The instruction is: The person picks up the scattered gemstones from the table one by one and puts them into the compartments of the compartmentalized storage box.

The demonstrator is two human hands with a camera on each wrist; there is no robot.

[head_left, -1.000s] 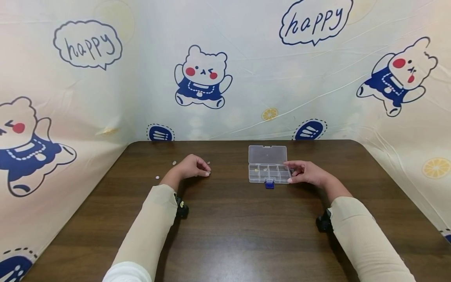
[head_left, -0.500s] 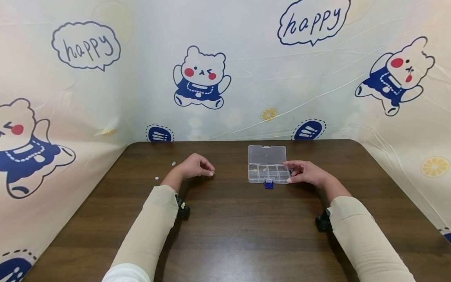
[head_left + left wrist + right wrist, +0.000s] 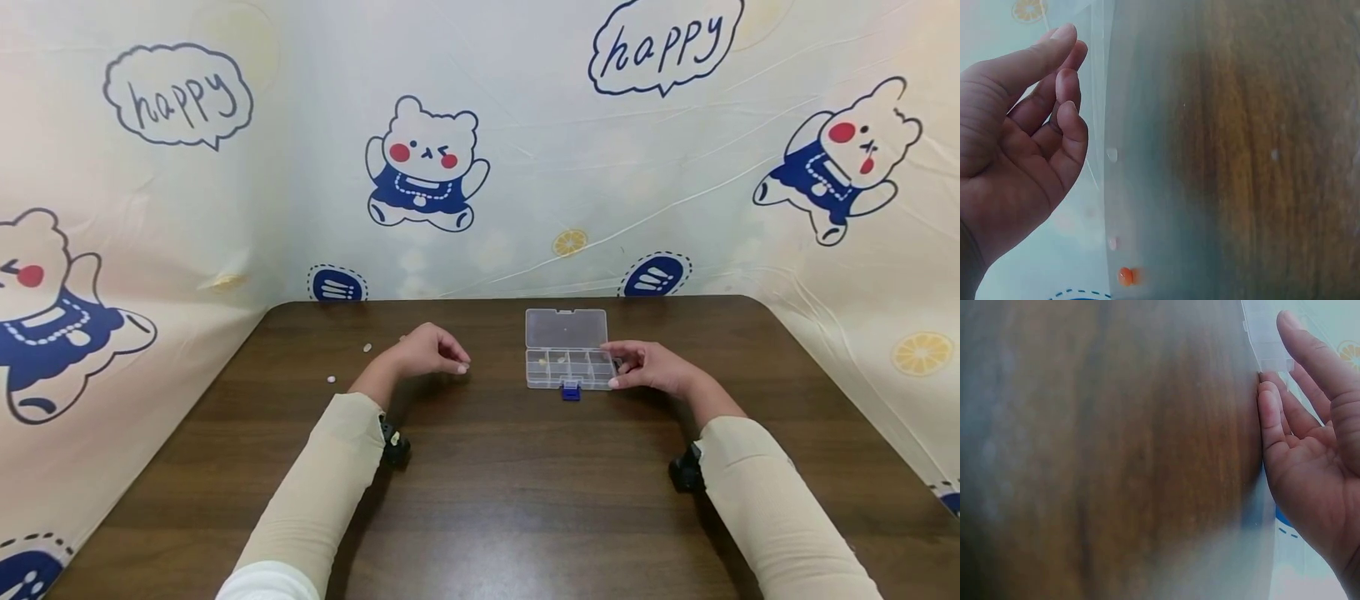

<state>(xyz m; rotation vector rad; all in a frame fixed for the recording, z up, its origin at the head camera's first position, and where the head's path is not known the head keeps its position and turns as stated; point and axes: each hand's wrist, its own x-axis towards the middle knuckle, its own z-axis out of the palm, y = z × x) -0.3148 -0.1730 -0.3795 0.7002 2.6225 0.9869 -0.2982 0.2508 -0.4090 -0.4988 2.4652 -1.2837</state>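
My left hand [image 3: 432, 352] hovers over the table left of the box, the tips of its thumb and index finger close together. In the left wrist view its other fingers curl loosely; I cannot tell whether anything small sits in the fingertips. My right hand [image 3: 652, 368] grips the right end of a clear plastic compartment box [image 3: 592, 387], thumb at the front corner and fingers at the back. The box's lid [image 3: 566, 328] is raised behind it. A few small pieces lie in its left compartments. An orange bead [image 3: 1125, 276] and a white bead [image 3: 1112, 155] show on the table.
Two small pale pieces, the nearer piece [image 3: 332, 379] and the farther piece [image 3: 367, 347], lie left of the left hand on the brown table [image 3: 517, 492]. A printed cloth [image 3: 525, 167] hangs behind the table's far edge. A blue latch [image 3: 571, 392] sticks out from the box's front.
My left hand has moved right, toward the box; a small piece behind its wrist has come into view. The right hand and the box have stayed in place.
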